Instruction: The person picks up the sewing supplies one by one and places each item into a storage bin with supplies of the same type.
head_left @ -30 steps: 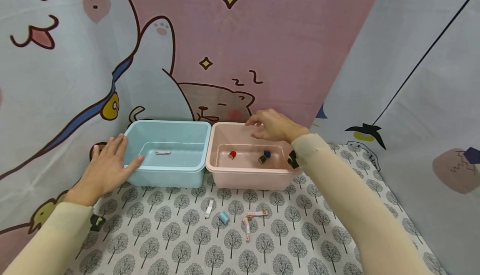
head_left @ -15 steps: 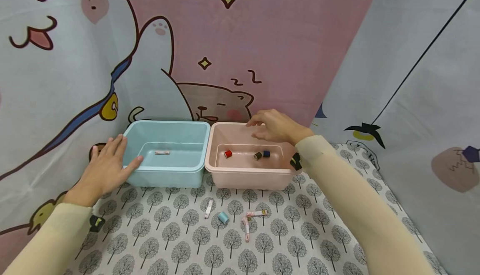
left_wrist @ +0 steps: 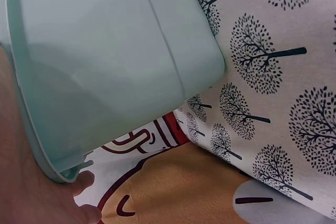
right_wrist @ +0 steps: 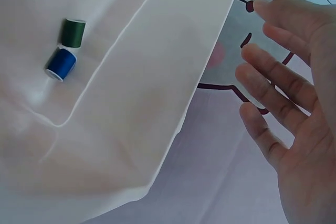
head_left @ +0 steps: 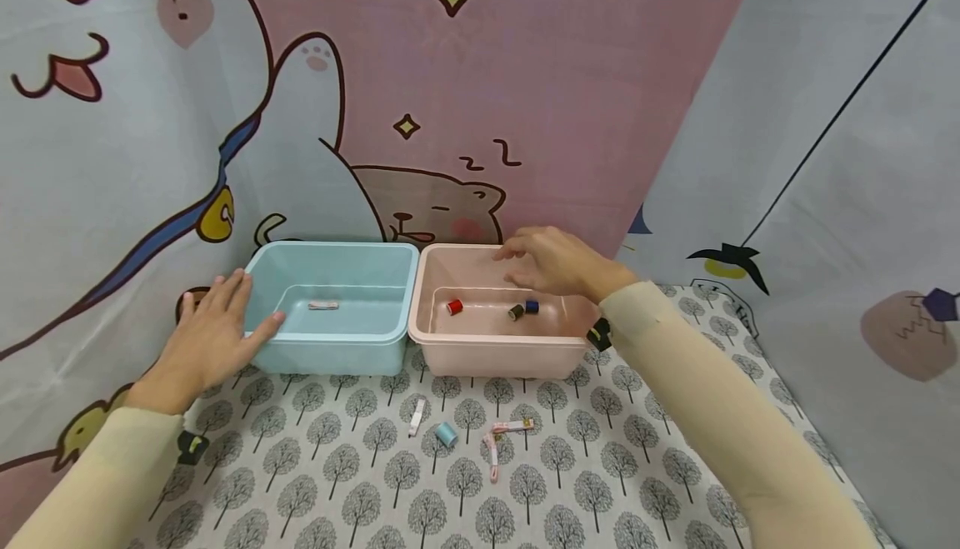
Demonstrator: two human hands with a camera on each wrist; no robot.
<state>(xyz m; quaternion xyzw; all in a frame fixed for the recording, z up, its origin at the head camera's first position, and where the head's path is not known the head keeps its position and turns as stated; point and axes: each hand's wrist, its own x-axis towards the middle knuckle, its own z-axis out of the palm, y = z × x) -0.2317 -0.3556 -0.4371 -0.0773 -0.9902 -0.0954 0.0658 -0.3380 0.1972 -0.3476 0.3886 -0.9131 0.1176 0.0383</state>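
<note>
Behind the pink tub [head_left: 502,359], I see a creased cartoon backdrop [head_left: 570,132] running out of frame. Under it spreads a matte tree-print cloth [head_left: 300,482], which hides whatever is beneath. The tub is smooth plastic, round-cornered; the blue tub [head_left: 330,359] just left matches. Farther left, the left hand [head_left: 213,336] lies spread against that blue rim, its fingers mostly hidden in the left wrist view. Over the pink tub's far right part, the right hand [head_left: 562,266] hangs loosely bent, fingers apart, gripping nothing. Inside lie cylindrical red [head_left: 454,306], green [head_left: 515,312] and blue spools [head_left: 532,306], the red cut off in the right wrist view. In front are a pale-blue spool [head_left: 446,434] and thin strips [head_left: 513,426], too small for me to identify.
</note>
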